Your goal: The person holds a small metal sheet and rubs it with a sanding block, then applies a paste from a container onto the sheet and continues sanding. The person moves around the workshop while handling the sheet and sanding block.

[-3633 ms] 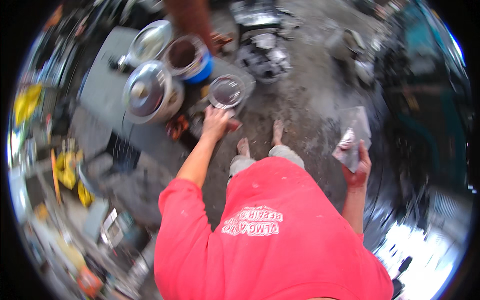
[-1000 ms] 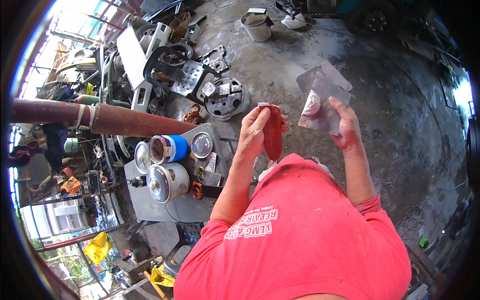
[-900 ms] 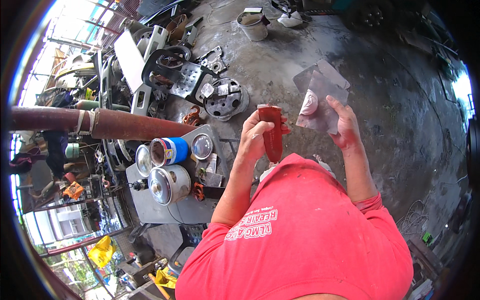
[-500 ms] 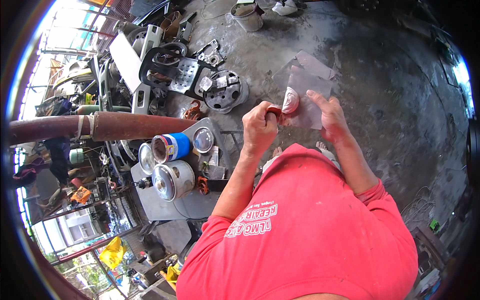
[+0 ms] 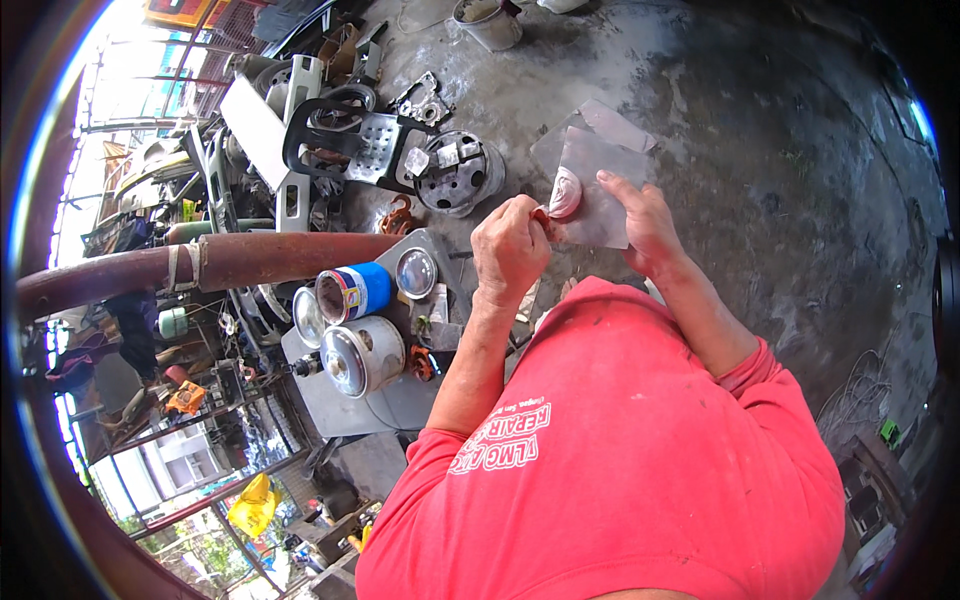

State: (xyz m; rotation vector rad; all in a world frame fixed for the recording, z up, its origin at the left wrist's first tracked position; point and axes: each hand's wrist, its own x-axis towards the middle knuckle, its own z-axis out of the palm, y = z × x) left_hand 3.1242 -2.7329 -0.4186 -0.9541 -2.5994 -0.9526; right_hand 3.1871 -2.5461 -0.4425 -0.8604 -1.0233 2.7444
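My left hand (image 5: 508,245) is closed, its fingers wrapped round a small reddish piece (image 5: 543,220) smeared with pink; most of it is hidden, so its kind is not clear. That piece is at the lower left edge of a thin, pale grey sheet (image 5: 600,208). A rounded lump of pinkish-white putty (image 5: 567,188) lies on the sheet's left side. My right hand (image 5: 648,222) grips the sheet from the right, thumb on top and the other fingers mostly hidden below. Beyond it, another flat greyish piece (image 5: 618,127) overlaps its far edge.
On my left, a small grey table (image 5: 312,395) carries an open blue can (image 5: 368,288), a white can (image 5: 380,352) and a round clear lid (image 5: 416,272). Farther off are a wheel (image 5: 470,180), a black chair (image 5: 335,140) and a bucket (image 5: 490,28). A thick reddish pipe (image 5: 250,258) crosses the left side.
Both hands, with the sheet and putty, have shifted slightly left. My left hand has turned, so less of the reddish piece shows. The whole view has moved a little.
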